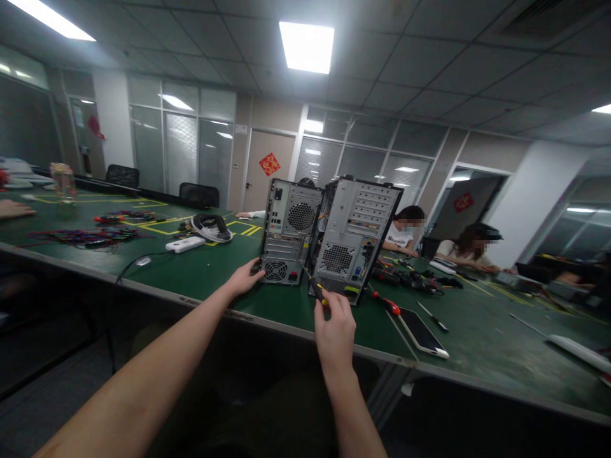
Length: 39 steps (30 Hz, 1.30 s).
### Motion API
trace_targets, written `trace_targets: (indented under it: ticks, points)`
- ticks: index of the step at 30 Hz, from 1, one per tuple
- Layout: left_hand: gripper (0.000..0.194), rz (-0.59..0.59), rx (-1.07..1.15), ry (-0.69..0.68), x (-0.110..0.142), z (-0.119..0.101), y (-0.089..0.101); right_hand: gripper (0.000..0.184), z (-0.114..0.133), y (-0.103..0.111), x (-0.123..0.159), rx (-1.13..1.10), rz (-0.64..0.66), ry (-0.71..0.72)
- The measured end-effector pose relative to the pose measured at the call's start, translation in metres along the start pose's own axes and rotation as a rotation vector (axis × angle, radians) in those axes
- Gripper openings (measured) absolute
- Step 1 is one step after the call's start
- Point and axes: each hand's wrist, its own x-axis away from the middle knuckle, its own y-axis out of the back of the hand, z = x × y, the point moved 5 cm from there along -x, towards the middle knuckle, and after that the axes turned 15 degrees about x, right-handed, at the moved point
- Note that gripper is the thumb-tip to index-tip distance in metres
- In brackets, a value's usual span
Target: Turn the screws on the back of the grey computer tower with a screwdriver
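Two desktop computer cases stand upright side by side on the green table, their rear panels facing me. My left hand (246,278) rests against the lower left side of the left computer case (286,238), fingers reaching around its edge. In my right hand (335,323) is a screwdriver (317,290) with a black and yellow handle, gripped between thumb and fingers. Its shaft points up and left toward the lower right edge of the left case; whether the tip touches a screw is too small to tell. The right computer case (356,235) stands just behind the screwdriver.
Right of the cases lie a red-handled screwdriver (392,308), a phone (424,333), another screwdriver (433,317) and black cables (413,280). Leftward are a power strip (185,244), a headset-like ring (210,229) and bundled wires (90,236). Several people sit around the table (229,257).
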Motion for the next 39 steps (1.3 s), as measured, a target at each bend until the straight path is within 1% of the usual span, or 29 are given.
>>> trace_targets:
  ticks: [7, 16, 22, 34, 39]
  points:
    - [0.069, 0.008, 0.005, 0.009, 0.0001, 0.0001, 0.0000, 0.026, 0.0039, 0.0014, 0.0014, 0.009, -0.005, 0.004]
    - [0.068, 0.002, 0.010, 0.005, 0.0004, 0.0006, 0.0001, 0.026, 0.0072, -0.0022, 0.0047, 0.028, -0.019, 0.021]
    - [0.069, -0.011, -0.012, 0.001, -0.0006, 0.0023, 0.0001, 0.029, 0.0055, -0.0027, 0.0052, 0.014, -0.018, 0.011]
    - [0.070, -0.014, 0.021, 0.003, -0.0014, 0.0025, -0.0001, 0.035, 0.0023, -0.0020, 0.0047, -0.002, -0.027, 0.005]
    - [0.071, 0.001, 0.005, 0.001, -0.0018, 0.0036, -0.0004, 0.034, -0.0022, -0.0037, 0.0036, 0.003, -0.058, -0.020]
